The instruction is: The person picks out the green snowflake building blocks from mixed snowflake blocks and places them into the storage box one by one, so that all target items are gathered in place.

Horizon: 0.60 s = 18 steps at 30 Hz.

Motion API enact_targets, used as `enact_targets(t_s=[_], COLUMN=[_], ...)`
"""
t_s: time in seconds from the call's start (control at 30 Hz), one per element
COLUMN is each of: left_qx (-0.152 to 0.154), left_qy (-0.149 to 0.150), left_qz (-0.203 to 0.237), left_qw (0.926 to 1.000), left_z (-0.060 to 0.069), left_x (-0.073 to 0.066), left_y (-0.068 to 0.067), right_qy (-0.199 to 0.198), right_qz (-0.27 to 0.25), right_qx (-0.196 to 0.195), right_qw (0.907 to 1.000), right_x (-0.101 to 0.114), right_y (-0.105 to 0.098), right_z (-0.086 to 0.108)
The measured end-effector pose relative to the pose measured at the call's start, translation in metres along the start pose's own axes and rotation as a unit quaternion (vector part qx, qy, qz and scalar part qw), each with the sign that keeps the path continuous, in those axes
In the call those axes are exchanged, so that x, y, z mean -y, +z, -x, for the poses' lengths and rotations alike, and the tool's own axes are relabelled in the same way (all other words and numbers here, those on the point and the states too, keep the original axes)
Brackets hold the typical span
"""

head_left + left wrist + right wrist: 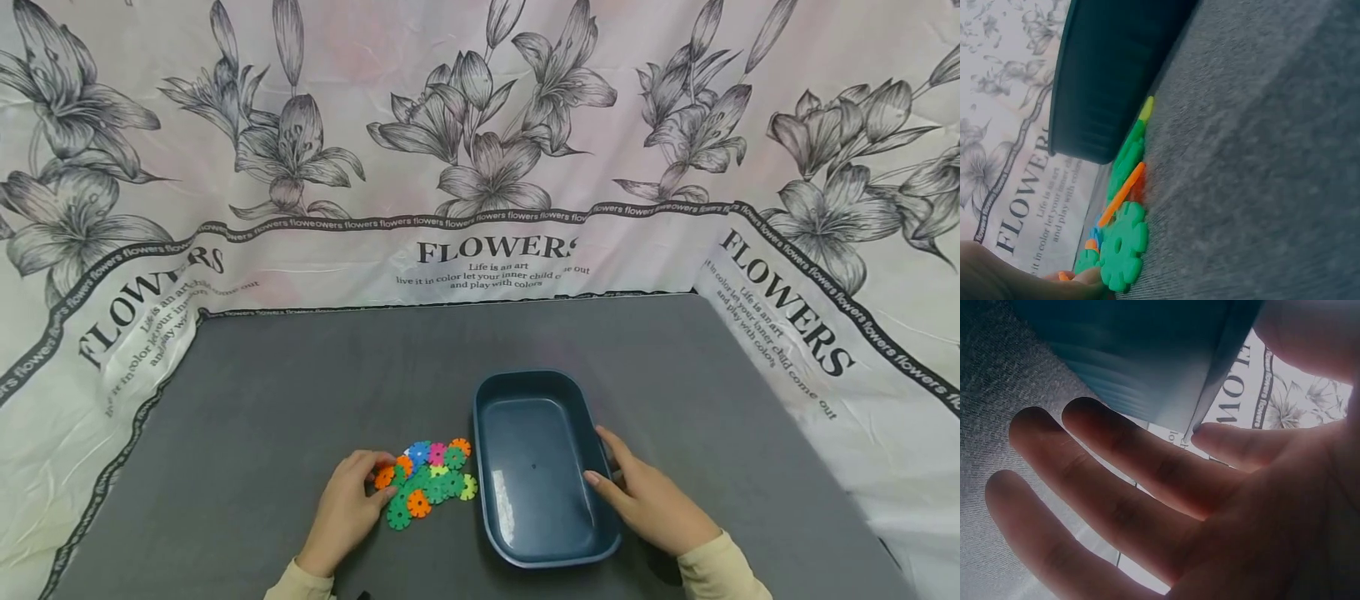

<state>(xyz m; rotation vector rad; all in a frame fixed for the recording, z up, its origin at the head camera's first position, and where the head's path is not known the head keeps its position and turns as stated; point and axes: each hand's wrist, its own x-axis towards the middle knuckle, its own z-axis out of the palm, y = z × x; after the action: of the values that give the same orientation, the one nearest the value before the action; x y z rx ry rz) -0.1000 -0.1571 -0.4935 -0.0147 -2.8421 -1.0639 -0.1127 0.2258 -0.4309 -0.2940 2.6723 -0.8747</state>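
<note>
Small notched plastic interlocking discs (435, 479) lie in a loose pile, in green, orange, blue, pink and yellow. My left hand (348, 504) is at the pile's left end, with its fingers and thumb curled round a few discs. The left wrist view shows the thumb tip against a green disc (1124, 247). To the right of the pile stands a dark blue rectangular plastic bin (534, 467) with nothing in it. My right hand (648, 500) holds the bin's right rim, thumb over the edge; its other fingers (1072, 456) stretch out along the outer wall.
Grey cloth (337, 367) covers the table. Around its back and sides hangs a white flower-printed curtain (495, 183) with a black lettered border. The bin's left wall stands close beside the pile's right edge.
</note>
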Motion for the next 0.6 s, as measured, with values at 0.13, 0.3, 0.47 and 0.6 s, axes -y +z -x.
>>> enact_targets(t_s=[0.13, 0.3, 0.47, 0.6], left_qx=[0.01, 0.032, 0.044, 0.028], left_qy=[-0.003, 0.005, 0.016, -0.002], left_qz=[0.008, 0.008, -0.014, -0.031], left_qw=[0.9999, 0.9995, 0.9988, 0.9991], left_z=[-0.002, -0.006, -0.007, -0.006], left_x=[-0.001, -0.005, -0.008, -0.011], left_y=[-0.002, -0.003, -0.002, -0.003], right_qy=[0.009, 0.016, 0.013, 0.01], right_qz=[-0.002, -0.002, 0.006, 0.008], right_qx=[-0.001, -0.006, -0.007, -0.009], right_qw=[1.0, 0.9999, 0.9999, 0.9999], right_x=[0.0, -0.002, -0.001, 0.0], right_y=[0.001, 0.002, 0.002, 0.003], right_z=[0.0, 0.001, 0.002, 0.002])
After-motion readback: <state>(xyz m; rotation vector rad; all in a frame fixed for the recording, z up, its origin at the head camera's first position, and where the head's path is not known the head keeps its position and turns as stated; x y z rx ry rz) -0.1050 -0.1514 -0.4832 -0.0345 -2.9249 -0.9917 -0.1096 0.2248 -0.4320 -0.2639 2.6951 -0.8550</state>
